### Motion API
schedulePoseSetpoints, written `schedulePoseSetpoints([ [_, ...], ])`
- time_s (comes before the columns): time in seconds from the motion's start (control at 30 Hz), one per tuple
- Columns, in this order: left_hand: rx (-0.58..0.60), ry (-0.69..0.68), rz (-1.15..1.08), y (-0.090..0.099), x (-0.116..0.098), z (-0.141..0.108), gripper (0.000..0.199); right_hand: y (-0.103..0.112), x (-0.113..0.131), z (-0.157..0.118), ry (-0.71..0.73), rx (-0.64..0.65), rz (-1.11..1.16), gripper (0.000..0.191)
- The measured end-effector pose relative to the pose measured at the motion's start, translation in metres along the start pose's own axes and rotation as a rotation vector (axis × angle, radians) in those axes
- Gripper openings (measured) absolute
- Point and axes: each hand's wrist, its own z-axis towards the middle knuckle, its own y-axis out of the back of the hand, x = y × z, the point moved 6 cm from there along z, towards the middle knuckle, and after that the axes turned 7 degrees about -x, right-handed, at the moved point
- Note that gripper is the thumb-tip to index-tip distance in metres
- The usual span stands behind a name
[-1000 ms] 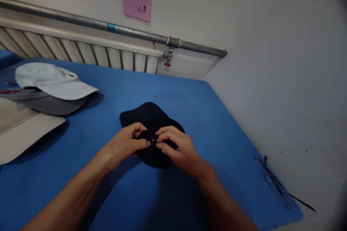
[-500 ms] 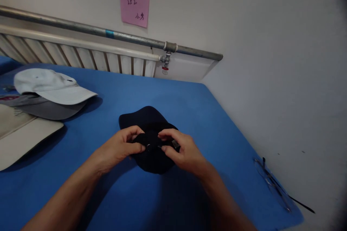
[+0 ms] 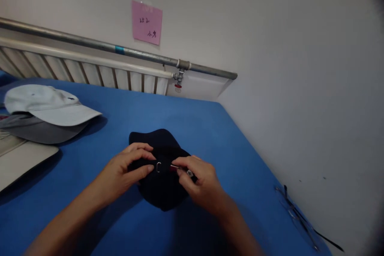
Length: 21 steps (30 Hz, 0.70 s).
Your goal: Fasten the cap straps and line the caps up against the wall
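A dark cap (image 3: pixel 163 196) lies on the blue table, its brim pointing away to the upper left. My left hand (image 3: pixel 127 170) pinches the cap's fabric at the left, beside a small metal ring (image 3: pixel 159 167) on the strap. With thumb and forefinger, my right hand (image 3: pixel 199 178) grips the strap end at the right, where a strip of red and a bit of metal show. A small white tag (image 3: pixel 190 173) sits by the right fingers.
White, grey and beige caps (image 3: pixel 66 114) overlap at the left. Eyeglasses (image 3: pixel 297 212) lie near the table's right edge (image 3: pixel 255 148). Behind stand a radiator (image 3: pixel 105 76) and a metal pipe (image 3: pixel 90 41), with a pink note (image 3: pixel 147 23) on the wall.
The view has shifted slightly, so the surroundings sit lower. My hands have moved a little apart on the cap; the metal ring and a red strip now show more clearly.
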Motion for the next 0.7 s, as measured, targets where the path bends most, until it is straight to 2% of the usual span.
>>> schedulePoseSetpoints([
  [0.07,0.042,-0.037,0.020,0.000,-0.003,-0.001,0.018,0.006,0.003,0.000,0.046,-0.053,0.008,0.022],
  [0.13,0.124,-0.018,-0.018,-0.002,-0.006,-0.003,0.020,0.012,0.002,0.000,0.036,-0.087,0.028,0.019],
  [0.27,0.293,0.098,-0.171,-0.005,-0.008,-0.008,0.020,0.018,-0.012,-0.003,-0.177,-0.089,0.186,0.009],
  [0.37,0.325,0.112,-0.193,-0.003,-0.009,-0.009,0.020,0.018,-0.021,-0.005,-0.328,-0.106,0.354,0.007],
  [0.47,0.334,0.089,-0.117,0.001,-0.008,-0.008,0.023,0.017,-0.025,-0.005,-0.409,-0.102,0.515,0.009],
  [0.57,0.265,-0.009,0.036,0.006,-0.011,-0.006,0.025,0.015,-0.026,-0.005,-0.453,-0.093,0.595,0.009],
  [0.7,-0.095,-0.261,0.273,0.018,-0.028,-0.005,0.024,0.015,-0.020,-0.003,-0.389,-0.129,0.505,0.008],
])
